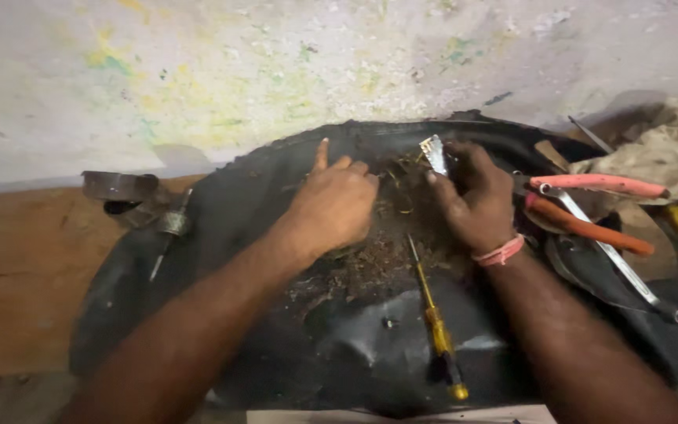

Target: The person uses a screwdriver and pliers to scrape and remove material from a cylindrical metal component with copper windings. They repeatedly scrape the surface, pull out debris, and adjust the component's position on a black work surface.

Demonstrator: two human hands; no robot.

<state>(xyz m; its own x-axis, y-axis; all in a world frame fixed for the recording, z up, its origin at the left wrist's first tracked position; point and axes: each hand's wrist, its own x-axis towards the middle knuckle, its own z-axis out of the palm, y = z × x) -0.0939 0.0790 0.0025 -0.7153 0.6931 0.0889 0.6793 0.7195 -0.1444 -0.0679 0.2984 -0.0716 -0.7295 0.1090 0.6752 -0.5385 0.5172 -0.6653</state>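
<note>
From the head camera, looking down, both hands work at the middle of a black rubber sheet (292, 369) that lies draped over a wooden table (17, 267) against a stained, paint-flecked wall (198, 71).

The left hand (333, 206) rests on a heap of brown fibrous debris (370, 263), its fingers curled loosely into the pile and the forefinger sticking up; it seems to press or gather the stuff rather than grip any one thing. The right hand (476, 200) is closed around a small flat metal blade (434, 153), whose pale tip stands up just above the fingers and right over the debris. A pink band circles that wrist.

A yellow-handled screwdriver (435, 322) lies untouched on the rubber just below the hands, its tip pointing into the heap. To the right lie orange-handled pliers (590, 208) and a long steel tube tool (621, 267), with a crumpled cloth (668, 157) behind them. At the left edge sits a roll of dark tape (119, 188).

I judge the work to be scraping or picking apart the matted debris with the blade while the other hand steadies it. The next move calls for a firm hold below and a careful stroke kept clear of the left fingers.
</note>
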